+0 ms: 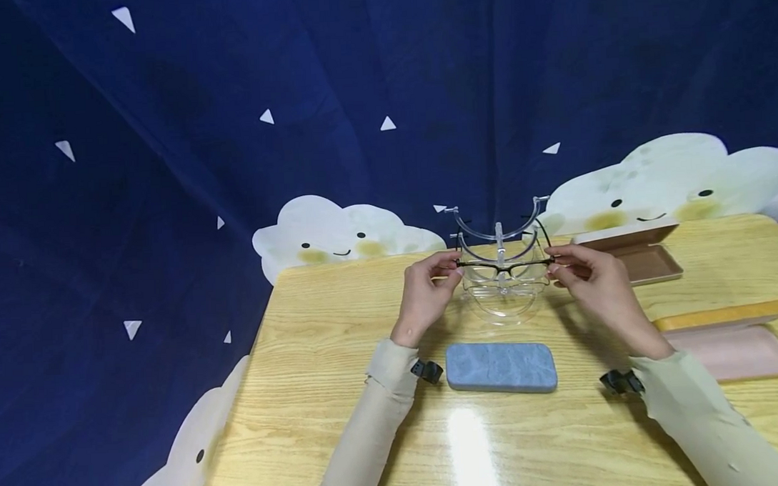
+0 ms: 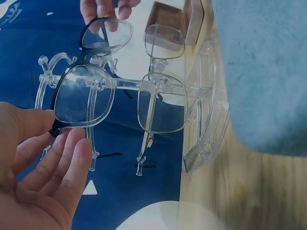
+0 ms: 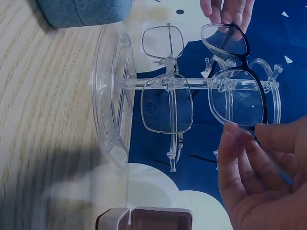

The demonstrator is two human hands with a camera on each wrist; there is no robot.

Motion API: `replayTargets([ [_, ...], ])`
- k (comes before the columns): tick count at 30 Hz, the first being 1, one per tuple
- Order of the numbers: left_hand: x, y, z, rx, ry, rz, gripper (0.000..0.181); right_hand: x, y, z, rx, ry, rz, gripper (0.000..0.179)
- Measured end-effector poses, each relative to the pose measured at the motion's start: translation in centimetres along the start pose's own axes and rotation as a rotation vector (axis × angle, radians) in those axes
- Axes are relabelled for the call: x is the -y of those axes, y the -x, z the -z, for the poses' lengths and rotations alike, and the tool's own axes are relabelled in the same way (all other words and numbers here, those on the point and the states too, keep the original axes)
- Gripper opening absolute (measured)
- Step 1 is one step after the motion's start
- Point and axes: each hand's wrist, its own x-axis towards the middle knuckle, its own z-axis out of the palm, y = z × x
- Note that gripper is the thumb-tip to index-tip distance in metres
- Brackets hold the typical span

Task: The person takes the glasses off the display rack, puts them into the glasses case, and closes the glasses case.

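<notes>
Both hands hold one pair of black-framed eyeglasses (image 1: 504, 270) in front of a clear display stand (image 1: 500, 240). My left hand (image 1: 427, 290) pinches the frame's left corner between thumb and fingers. At the opposite corner, my right hand (image 1: 593, 282) pinches it likewise. The temples point back toward the stand's upper arms. A second pair, thin metal-rimmed eyeglasses (image 2: 163, 103), sits on a lower tier, below the black pair. In the right wrist view the black frame (image 3: 238, 98) stands upright before the stand's post; whether it touches an arm of the stand, I cannot tell.
A closed blue glasses case (image 1: 500, 367) lies in front of the stand. On the right are an open brown case (image 1: 650, 262) and an open yellow case with pink lining (image 1: 740, 352). A dark blue curtain (image 1: 357, 72) with clouds hangs behind the wooden table (image 1: 316, 360).
</notes>
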Motion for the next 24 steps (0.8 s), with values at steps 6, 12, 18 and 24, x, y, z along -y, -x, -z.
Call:
replayTargets([
  [6, -0.1, 0.0, 0.1, 0.005, 0.017, 0.011, 0.024, 0.2, 0.1, 0.3, 0.005, 0.001, 0.017, 0.03],
  [12, -0.3, 0.1, 0.4, 0.013, 0.015, 0.007, 0.023, 0.6, 0.1, 0.6, 0.025, -0.026, 0.009, 0.029],
  [18, -0.7, 0.1, 0.7, 0.025, 0.009, -0.01, 0.023, 1.1, 0.2, 1.0, 0.034, -0.075, -0.011, 0.029],
  [24, -1.2, 0.3, 0.8, 0.026, 0.018, -0.012, 0.023, 1.4, 0.3, 1.5, 0.03, -0.079, -0.018, 0.029],
])
